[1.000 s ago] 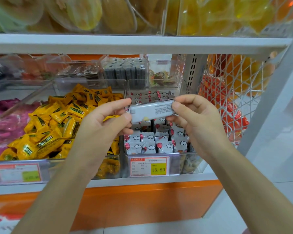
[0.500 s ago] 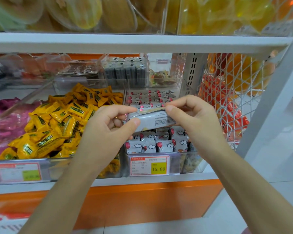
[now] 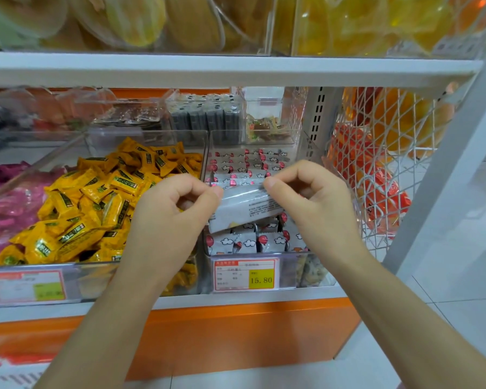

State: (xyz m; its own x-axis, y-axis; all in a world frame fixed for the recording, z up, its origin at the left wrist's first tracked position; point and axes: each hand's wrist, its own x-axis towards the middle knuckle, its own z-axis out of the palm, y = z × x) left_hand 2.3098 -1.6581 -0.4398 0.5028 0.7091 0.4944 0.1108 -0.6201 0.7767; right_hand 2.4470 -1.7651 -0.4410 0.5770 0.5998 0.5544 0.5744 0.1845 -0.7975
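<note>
Straight above the price tag (image 3: 246, 275), both hands pinch one white packet (image 3: 247, 209) between thumb and forefinger: the left hand (image 3: 169, 217) grips its left end and the right hand (image 3: 314, 203) its upper right edge, with the other fingers curled in. The packet is held tilted, just over the small balloon-printed packets (image 3: 244, 242) filling the clear bin (image 3: 291, 269) behind the price tag. Yellow sweets (image 3: 96, 203) are heaped left of the price tag, and a wire basket (image 3: 390, 175) hangs up to its right.
</note>
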